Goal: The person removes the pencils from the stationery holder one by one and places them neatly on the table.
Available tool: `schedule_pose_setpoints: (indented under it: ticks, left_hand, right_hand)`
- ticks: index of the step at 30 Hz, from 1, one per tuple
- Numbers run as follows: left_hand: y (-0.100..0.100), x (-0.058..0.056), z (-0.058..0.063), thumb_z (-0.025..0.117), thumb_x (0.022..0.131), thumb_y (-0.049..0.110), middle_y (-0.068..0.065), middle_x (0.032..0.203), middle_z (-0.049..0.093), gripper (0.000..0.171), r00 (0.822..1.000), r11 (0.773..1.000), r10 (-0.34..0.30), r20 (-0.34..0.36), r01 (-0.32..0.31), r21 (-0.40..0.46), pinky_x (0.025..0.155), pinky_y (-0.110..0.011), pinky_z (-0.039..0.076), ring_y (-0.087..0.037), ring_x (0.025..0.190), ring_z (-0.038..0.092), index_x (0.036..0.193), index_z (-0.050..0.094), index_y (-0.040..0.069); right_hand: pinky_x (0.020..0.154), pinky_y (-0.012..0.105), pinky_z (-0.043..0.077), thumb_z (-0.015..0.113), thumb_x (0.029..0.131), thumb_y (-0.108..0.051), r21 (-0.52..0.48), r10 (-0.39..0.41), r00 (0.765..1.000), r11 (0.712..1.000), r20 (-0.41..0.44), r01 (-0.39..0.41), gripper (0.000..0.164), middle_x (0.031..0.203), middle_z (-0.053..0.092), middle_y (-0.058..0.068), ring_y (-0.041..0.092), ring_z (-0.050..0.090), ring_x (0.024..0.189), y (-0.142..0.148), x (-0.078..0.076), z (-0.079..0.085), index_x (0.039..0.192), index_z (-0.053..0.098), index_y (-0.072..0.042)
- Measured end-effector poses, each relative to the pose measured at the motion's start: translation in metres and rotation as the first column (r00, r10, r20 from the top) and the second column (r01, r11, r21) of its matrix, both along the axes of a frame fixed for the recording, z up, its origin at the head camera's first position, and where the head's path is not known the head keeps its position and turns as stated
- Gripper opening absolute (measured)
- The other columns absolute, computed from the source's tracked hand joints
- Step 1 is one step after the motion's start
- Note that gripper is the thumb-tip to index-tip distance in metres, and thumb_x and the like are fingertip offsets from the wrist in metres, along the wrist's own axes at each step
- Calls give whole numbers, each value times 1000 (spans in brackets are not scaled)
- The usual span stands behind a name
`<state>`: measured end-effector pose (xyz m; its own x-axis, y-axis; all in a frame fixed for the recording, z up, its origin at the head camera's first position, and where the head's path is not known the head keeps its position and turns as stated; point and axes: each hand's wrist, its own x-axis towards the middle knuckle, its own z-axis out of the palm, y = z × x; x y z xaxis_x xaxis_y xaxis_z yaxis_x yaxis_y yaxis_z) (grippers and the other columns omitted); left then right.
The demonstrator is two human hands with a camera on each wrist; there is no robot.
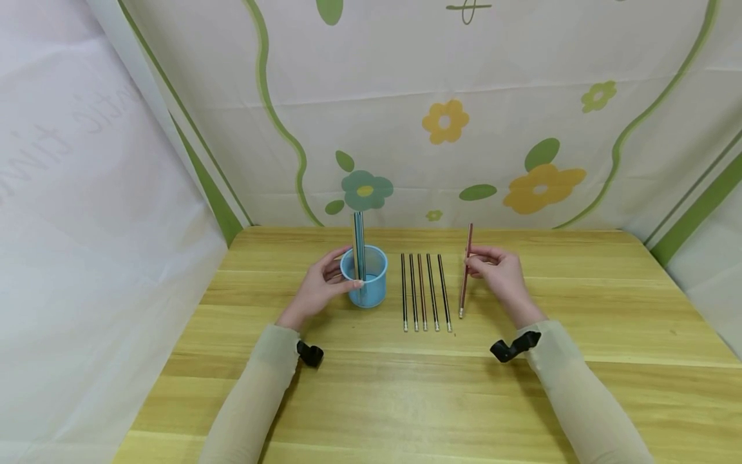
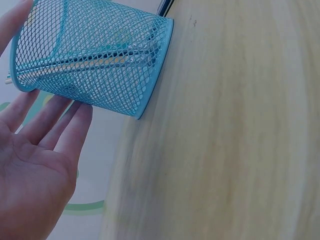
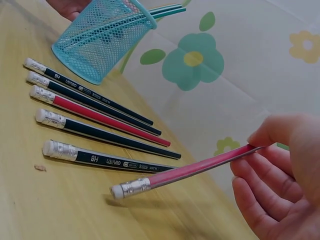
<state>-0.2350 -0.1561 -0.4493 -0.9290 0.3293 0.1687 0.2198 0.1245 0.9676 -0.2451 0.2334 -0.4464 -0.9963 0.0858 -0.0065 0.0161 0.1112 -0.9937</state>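
Note:
A blue mesh cup (image 1: 364, 279) stands on the wooden table (image 1: 406, 399) with a few pencils (image 1: 359, 241) upright in it. My left hand (image 1: 333, 274) rests against the cup's left side. In the left wrist view its fingers (image 2: 60, 120) lie straight along the mesh of the cup (image 2: 95, 55). Several pencils (image 1: 425, 292) lie in a neat row right of the cup. My right hand (image 1: 478, 261) pinches a red pencil (image 1: 466, 274) just right of the row. Its eraser end (image 3: 129, 188) hovers close over the table, beside the row of pencils (image 3: 100, 117).
A flowered cloth backdrop (image 1: 440, 122) hangs behind the table, and a plain cloth closes off the left side. The table's right edge (image 1: 690, 303) and back edge are in view. Black straps (image 1: 513, 347) sit on both wrists.

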Motion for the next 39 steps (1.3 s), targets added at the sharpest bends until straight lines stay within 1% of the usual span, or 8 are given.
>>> schedule_pose_setpoints:
  ticks: [5, 8, 12, 15, 19, 24, 32, 39]
  left_hand:
    - [0, 0, -1, 82, 88, 7, -16, 137, 61, 75, 1000, 1000, -2, 2, 2, 3, 102, -35, 50, -29, 125, 60, 153, 46, 14]
    - [0, 0, -1, 82, 88, 7, -15, 137, 61, 75, 1000, 1000, 0, 5, 0, 3, 102, -36, 50, -29, 124, 60, 153, 46, 14]
    - [0, 0, -1, 81, 88, 7, -14, 136, 61, 75, 1000, 1000, 4, 6, -4, -4, 103, -36, 50, -28, 124, 60, 154, 45, 13]
    - [0, 0, -1, 81, 88, 7, -15, 136, 61, 76, 1000, 1000, 3, 2, -3, -6, 103, -37, 50, -29, 124, 60, 154, 44, 11]
    - [0, 0, 1, 81, 88, 6, -16, 137, 61, 76, 1000, 1000, 0, 1, 0, -6, 103, -38, 49, -30, 125, 59, 154, 44, 10]
    - [0, 0, 1, 81, 89, 6, -18, 137, 60, 76, 1000, 1000, -3, 3, 3, -4, 104, -38, 49, -31, 125, 59, 155, 44, 11]
    - [1, 1, 1, 78, 89, 0, -24, 140, 56, 79, 1000, 1000, -16, 14, 15, 22, 104, -38, 48, -38, 128, 55, 157, 38, 5]
    - [0, -2, -2, 80, 89, 3, -19, 138, 59, 76, 1000, 1000, -15, 4, 14, 18, 102, -34, 49, -32, 126, 58, 155, 42, 6]
  right_hand:
    - [81, 37, 61, 73, 94, -6, 21, 32, 999, 999, 27, -32, 41, 96, 72, 4, 14, 71, 80, 0, 1, -2, 131, 62, 10]
    - [83, 39, 60, 72, 95, -6, 39, 60, 997, 997, 48, -62, 41, 103, 73, 12, 14, 71, 81, 0, 3, -3, 132, 62, 9]
    - [83, 39, 60, 70, 96, -5, 56, 100, 991, 993, 88, -105, 42, 116, 68, 27, 15, 72, 81, 0, 4, -4, 134, 61, 8]
    - [81, 38, 61, 69, 97, -6, 63, 114, 986, 991, 122, -122, 42, 121, 65, 30, 16, 72, 81, 0, 5, -5, 135, 61, 7]
    - [80, 37, 61, 68, 97, -6, 70, 110, 982, 990, 156, -122, 40, 120, 66, 29, 18, 72, 82, -1, 5, -7, 135, 61, 7]
    - [79, 36, 61, 69, 97, -6, 75, 102, 980, 990, 173, -117, 40, 116, 68, 27, 18, 72, 82, -2, 5, -10, 133, 62, 8]
    - [76, 32, 61, 70, 97, -10, 114, 69, 975, 989, 210, -95, 40, 113, 70, 24, 18, 72, 82, -6, 6, -17, 133, 63, 6]
    - [75, 31, 61, 70, 97, -11, 159, 56, 974, 983, 220, -92, 41, 110, 71, 22, 17, 72, 81, -10, 7, -16, 133, 62, 7]
